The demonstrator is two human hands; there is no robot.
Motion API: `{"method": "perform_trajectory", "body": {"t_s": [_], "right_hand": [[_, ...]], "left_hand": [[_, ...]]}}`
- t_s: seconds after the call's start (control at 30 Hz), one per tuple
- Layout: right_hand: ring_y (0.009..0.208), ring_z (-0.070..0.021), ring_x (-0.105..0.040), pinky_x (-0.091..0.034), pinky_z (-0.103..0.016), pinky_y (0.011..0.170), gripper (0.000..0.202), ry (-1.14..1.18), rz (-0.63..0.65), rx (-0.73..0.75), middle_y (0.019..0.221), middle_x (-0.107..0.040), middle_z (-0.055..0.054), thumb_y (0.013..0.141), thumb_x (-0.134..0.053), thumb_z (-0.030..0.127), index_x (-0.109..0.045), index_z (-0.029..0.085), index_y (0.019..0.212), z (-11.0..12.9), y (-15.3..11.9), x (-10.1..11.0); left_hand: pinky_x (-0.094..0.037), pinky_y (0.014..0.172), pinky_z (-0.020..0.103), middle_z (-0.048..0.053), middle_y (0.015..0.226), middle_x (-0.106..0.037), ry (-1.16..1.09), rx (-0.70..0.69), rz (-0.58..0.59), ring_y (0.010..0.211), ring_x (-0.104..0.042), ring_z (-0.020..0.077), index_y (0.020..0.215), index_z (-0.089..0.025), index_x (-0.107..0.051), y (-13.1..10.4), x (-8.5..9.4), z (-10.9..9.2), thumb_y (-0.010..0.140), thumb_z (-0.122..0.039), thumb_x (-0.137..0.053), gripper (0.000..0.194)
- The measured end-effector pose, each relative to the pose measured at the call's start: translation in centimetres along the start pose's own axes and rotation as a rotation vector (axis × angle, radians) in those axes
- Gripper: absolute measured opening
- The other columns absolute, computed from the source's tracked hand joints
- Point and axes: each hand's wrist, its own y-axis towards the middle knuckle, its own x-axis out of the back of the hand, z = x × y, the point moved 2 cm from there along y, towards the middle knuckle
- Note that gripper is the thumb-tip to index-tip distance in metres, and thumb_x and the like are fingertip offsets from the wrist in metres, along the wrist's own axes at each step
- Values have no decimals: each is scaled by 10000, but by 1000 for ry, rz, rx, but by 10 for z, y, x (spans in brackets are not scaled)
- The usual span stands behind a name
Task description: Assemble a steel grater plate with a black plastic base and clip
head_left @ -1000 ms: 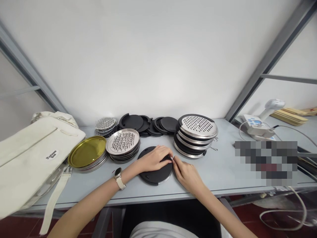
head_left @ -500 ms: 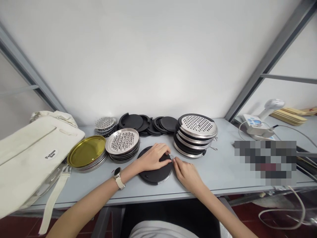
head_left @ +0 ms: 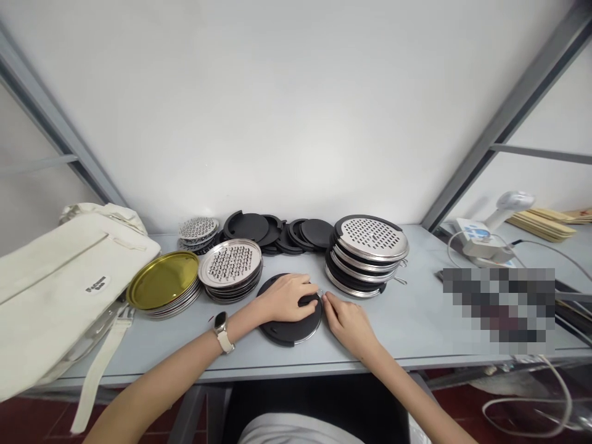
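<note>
A black round disc [head_left: 287, 333] with a thin silver rim lies on the table in front of me. My left hand [head_left: 290, 298] rests on top of it, with fingers and thumb curled round its right side. At the disc's right edge my right hand [head_left: 345, 320] is closed, thumb and fingertips pinching a small metal wire loop [head_left: 320, 293] that they mostly hide. Just behind on the right stands a stack of round perforated metal graters in black holders [head_left: 370, 237], several wire loops sticking out of its right side.
Left of the disc are a stack of grater plates [head_left: 231, 265], gold-topped round plates [head_left: 164, 280] and a cream bag [head_left: 69, 290]. Black round holders [head_left: 247, 228] and small perforated discs [head_left: 198, 228] line the wall. A white handheld scanner [head_left: 511, 203] stands far right.
My left thumb and fingers have shifted slightly on the disc, back from the wire loop. My right hand stays at the disc's edge. The view has tilted a little.
</note>
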Motion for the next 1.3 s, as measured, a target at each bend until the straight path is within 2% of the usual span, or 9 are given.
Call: {"method": "perform_trajectory", "body": {"t_s": [0.23,0.63,0.73,0.83,0.9,1.03,1.3], "right_hand": [[575,-183,-648,-217,-280,519,300,53,17,10,636,-675,-13,987,-291,269,-543,205,837,1,-1,2],[590,-167,-628,-257,-264,545,361,154,50,31,641,-665,-20,984,-285,284,-538,201,741,-4,-3,0],[589,-169,-625,-259,-263,546,352,162,52,30,649,-666,-22,983,-287,282,-543,202,755,-5,-3,0],[583,-173,-623,-261,-267,547,349,165,53,31,640,-660,-23,981,-289,282,-546,201,759,-4,-4,1],[590,-175,-626,-265,-269,551,347,169,55,34,653,-664,-26,981,-290,281,-552,200,767,-4,-5,1],[595,-178,-630,-270,-271,553,362,174,63,28,656,-666,-27,983,-282,287,-563,199,770,-4,-5,1],[585,-171,-623,-273,-265,549,370,164,58,24,639,-657,-26,980,-281,291,-563,198,759,-4,-3,1]], "left_hand": [[-378,642,251,-1,731,-478,-54,-70,5,665,-486,131,738,-185,-512,-1,0,-2,858,-276,-501,151],[-382,669,266,1,729,-468,-26,-27,3,666,-484,142,743,-190,-531,0,-2,-1,860,-304,-500,167],[-398,699,276,3,787,-503,-42,0,-18,696,-500,149,853,-193,-542,1,0,-3,846,-299,-525,107],[-416,742,284,18,890,-521,-85,11,-39,770,-525,163,1073,-201,-520,1,1,-4,840,-289,-541,251],[-422,754,282,24,918,-513,-104,-3,-35,799,-528,166,1129,-221,-522,0,1,-4,854,-283,-526,281],[-426,775,286,33,918,-503,-125,-16,-30,814,-523,167,1052,-226,-583,0,0,-3,870,-285,-504,207],[-427,787,293,41,924,-513,-134,-22,-26,829,-528,175,1009,-202,-584,1,0,-2,864,-285,-510,182]]}}
